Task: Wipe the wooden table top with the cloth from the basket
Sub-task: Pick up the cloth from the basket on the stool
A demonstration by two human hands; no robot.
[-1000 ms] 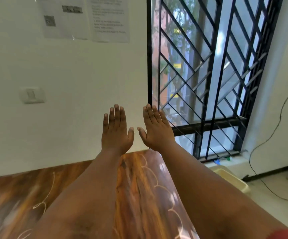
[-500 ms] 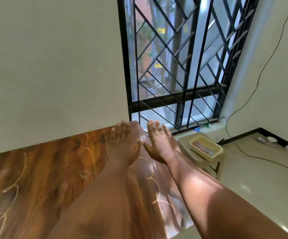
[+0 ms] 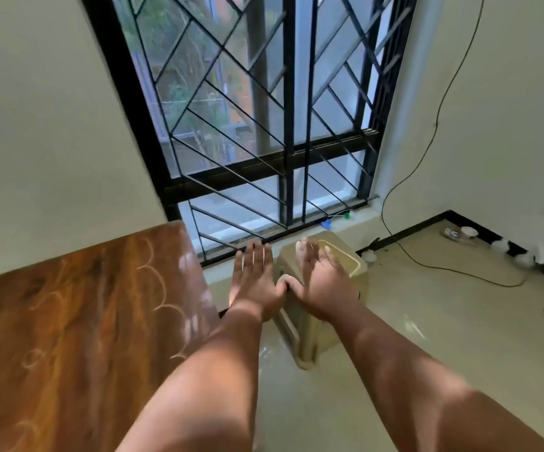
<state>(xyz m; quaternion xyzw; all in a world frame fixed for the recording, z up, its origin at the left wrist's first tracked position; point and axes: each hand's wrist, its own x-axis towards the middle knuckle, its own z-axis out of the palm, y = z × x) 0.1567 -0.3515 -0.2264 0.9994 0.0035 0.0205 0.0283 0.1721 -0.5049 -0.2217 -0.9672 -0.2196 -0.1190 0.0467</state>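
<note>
The glossy wooden table top (image 3: 68, 321) fills the lower left, marked with white curly scribbles. My left hand (image 3: 254, 278) and my right hand (image 3: 321, 278) are stretched out flat side by side, backs up, fingers apart, holding nothing. They hover past the table's right edge, over a beige plastic stool (image 3: 313, 334) on the floor. The yellowish basket (image 3: 352, 261) rests on that stool and is mostly hidden behind my right hand. The cloth is out of sight.
A barred window (image 3: 264, 125) reaches nearly to the floor straight ahead. A black cable (image 3: 427, 265) runs down the right wall and across the tiled floor. Small white objects (image 3: 459, 233) lie along the black skirting at the right.
The view has swung right and down. My hands have moved off the table top and now hover over the stool and basket, which were in plain sight half a second ago.
</note>
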